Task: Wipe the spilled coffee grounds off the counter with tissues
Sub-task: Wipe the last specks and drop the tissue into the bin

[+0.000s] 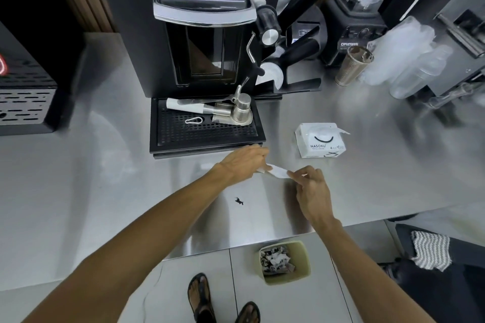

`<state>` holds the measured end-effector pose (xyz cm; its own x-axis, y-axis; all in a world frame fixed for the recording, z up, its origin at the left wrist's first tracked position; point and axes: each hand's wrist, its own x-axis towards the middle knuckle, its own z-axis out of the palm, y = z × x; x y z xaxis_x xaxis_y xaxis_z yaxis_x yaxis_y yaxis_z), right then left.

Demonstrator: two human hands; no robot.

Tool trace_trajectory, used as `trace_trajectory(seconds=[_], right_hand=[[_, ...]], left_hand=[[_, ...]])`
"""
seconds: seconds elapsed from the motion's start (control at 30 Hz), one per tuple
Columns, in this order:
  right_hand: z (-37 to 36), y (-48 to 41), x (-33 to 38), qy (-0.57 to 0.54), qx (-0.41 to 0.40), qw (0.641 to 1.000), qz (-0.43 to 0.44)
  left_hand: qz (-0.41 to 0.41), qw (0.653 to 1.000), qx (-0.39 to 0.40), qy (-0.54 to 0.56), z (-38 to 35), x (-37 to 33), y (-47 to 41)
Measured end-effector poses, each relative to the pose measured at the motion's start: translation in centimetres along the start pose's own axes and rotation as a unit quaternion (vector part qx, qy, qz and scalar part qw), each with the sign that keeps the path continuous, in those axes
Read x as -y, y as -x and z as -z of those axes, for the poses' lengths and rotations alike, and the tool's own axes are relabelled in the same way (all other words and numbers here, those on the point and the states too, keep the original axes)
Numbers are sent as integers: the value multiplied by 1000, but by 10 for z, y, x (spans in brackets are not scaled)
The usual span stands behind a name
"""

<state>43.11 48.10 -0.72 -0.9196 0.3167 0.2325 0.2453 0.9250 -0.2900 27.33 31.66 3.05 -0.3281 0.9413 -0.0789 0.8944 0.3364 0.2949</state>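
A white tissue is stretched between both hands just above the steel counter. My left hand pinches its left end and my right hand pinches its right end. A small dark patch of coffee grounds lies on the counter below and between my forearms, apart from the tissue. The white tissue pack sits to the right, beyond my right hand.
A black coffee machine with a drip tray stands right behind my left hand. A blender, a metal cup and plastic cups crowd the back right. A bin holding used tissues stands on the floor below the counter edge.
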Motion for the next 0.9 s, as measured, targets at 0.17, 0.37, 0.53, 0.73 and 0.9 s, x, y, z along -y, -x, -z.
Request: trace_trajectory(seconds=[0.17,0.37,0.53,0.73,0.9], right_hand=[[-8,9,16,28,-9,999,-13],[-10,24,39,35,-10,999,16],[-11,35,55,-40,28,999,-13],[-2,14,50,-11,13,1000,24],[-8,33,67,25,43,997,62]], left_hand=[[-14,1000,5,-10,-4,2,3],[-31,999,21,-3,-10,16,30],[10,999,40,20,-12,28,54],[45,998,28,15,-4,20,51],[66,996,59,23,-12,14,73]])
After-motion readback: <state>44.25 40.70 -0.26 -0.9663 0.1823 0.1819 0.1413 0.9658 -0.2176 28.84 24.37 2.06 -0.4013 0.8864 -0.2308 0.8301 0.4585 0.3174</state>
